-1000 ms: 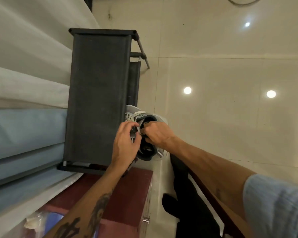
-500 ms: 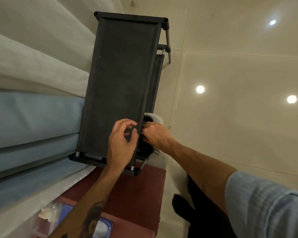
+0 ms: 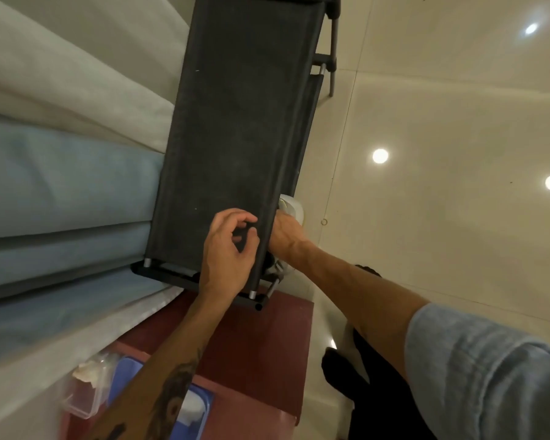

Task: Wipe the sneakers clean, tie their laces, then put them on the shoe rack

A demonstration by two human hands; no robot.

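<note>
Fingers (image 3: 235,217) of my left hand (image 3: 227,258) are curled in toward the thumb, leaving a narrow gap just above the near end of the shoe rack (image 3: 235,122), close to its front rail (image 3: 264,249). Only dark fabric shows in that gap, so I cannot tell whether I am pinching anything. My right hand (image 3: 286,236) reaches in from the front, beneath the rack's top level. Its knuckles and wrist show, but the fingers are behind the rail, and I cannot tell how far they are closed or what they hold. The white sneaker (image 3: 291,206) sits right where that hand goes, under the top level at the rack's front edge. Only its rounded end and a sliver lower down stick out, and whether it rests on a lower tier is hidden. On the red cabinet (image 3: 261,338) beside the rack stands a clear plastic box (image 3: 83,401) with something pale and crumpled in it, too blurred to name. Just beside it lies a blue tray (image 3: 121,373) holding a white object (image 3: 192,408), partly covered by my left forearm.
</note>
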